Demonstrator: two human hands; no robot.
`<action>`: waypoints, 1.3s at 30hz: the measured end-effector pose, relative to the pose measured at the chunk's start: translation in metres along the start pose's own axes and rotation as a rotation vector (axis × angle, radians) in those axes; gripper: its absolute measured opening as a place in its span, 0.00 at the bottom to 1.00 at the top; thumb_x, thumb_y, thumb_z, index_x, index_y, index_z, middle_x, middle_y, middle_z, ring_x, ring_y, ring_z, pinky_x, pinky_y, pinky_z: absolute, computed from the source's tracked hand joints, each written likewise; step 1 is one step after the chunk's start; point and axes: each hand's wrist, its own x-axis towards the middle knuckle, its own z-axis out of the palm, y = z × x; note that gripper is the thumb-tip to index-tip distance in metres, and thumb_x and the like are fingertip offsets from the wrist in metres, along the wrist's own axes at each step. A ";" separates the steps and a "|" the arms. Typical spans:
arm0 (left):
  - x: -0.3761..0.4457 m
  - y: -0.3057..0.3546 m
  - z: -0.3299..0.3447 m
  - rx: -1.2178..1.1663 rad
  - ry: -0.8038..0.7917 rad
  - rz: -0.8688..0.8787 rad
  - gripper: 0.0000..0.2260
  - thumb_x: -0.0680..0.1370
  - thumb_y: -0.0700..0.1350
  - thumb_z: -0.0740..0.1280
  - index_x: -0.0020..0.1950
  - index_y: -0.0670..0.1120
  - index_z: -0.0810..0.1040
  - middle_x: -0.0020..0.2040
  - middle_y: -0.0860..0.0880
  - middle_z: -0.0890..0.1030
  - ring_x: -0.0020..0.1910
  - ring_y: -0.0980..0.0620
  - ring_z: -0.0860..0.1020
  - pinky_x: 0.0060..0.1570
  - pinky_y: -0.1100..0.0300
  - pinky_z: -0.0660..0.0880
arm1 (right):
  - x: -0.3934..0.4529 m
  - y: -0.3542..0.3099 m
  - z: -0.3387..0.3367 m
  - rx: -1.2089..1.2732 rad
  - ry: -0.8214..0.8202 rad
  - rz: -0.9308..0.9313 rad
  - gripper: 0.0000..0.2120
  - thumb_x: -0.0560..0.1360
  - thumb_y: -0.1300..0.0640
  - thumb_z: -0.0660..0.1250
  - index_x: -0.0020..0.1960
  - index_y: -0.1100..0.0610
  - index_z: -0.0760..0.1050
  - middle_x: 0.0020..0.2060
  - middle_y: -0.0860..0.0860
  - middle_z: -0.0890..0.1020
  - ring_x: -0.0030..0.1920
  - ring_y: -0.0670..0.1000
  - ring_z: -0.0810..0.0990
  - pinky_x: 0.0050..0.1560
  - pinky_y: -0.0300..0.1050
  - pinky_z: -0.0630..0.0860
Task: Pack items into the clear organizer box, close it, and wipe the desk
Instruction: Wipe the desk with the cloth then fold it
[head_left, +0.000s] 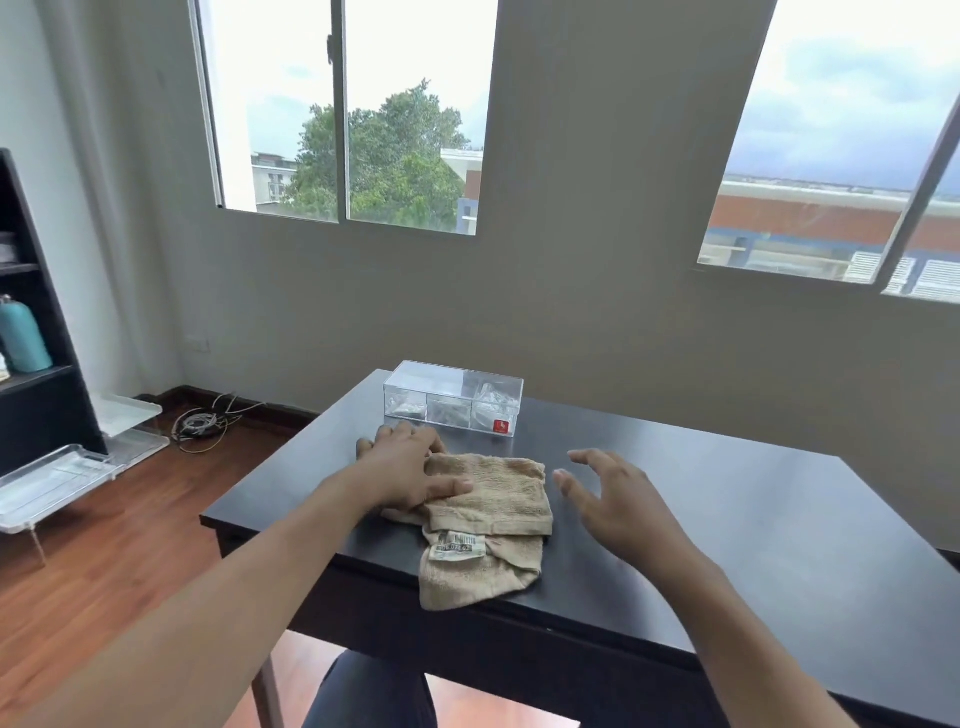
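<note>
A clear organizer box (453, 398) stands at the far edge of the dark desk (727, 519), its lid down, with small items in its compartments and a red label at its front right. A beige folded towel (493, 525) with a barcode tag lies near the front of the desk. My left hand (408, 465) rests flat on the towel's left part, fingers spread, between the towel and the box. My right hand (608, 499) hovers just right of the towel, fingers apart and holding nothing.
A black shelf (36, 332) with a teal bottle (23, 335) stands at the left. Clear trays (57, 480) and a tangle of cables (208, 423) lie on the wooden floor. The wall with windows runs behind the desk. My knee shows under the desk's front edge.
</note>
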 end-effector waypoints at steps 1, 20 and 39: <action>0.001 0.000 -0.001 -0.024 -0.016 0.018 0.30 0.67 0.77 0.66 0.58 0.58 0.72 0.63 0.53 0.74 0.65 0.49 0.69 0.64 0.48 0.65 | 0.007 -0.002 0.002 -0.018 -0.017 0.002 0.25 0.81 0.40 0.62 0.73 0.53 0.72 0.69 0.51 0.76 0.70 0.52 0.73 0.70 0.49 0.69; -0.041 0.000 -0.018 -0.853 0.161 0.243 0.15 0.72 0.46 0.80 0.55 0.52 0.80 0.50 0.47 0.86 0.51 0.50 0.85 0.57 0.50 0.81 | 0.007 -0.016 0.005 0.679 0.042 0.034 0.19 0.64 0.61 0.83 0.53 0.52 0.85 0.44 0.53 0.88 0.46 0.50 0.86 0.56 0.47 0.83; -0.084 0.137 -0.062 -1.147 0.192 0.548 0.10 0.76 0.42 0.76 0.55 0.46 0.80 0.41 0.49 0.84 0.41 0.54 0.82 0.41 0.59 0.81 | -0.074 0.007 -0.170 0.752 0.308 -0.051 0.12 0.68 0.57 0.81 0.51 0.54 0.85 0.43 0.60 0.87 0.48 0.62 0.86 0.56 0.61 0.83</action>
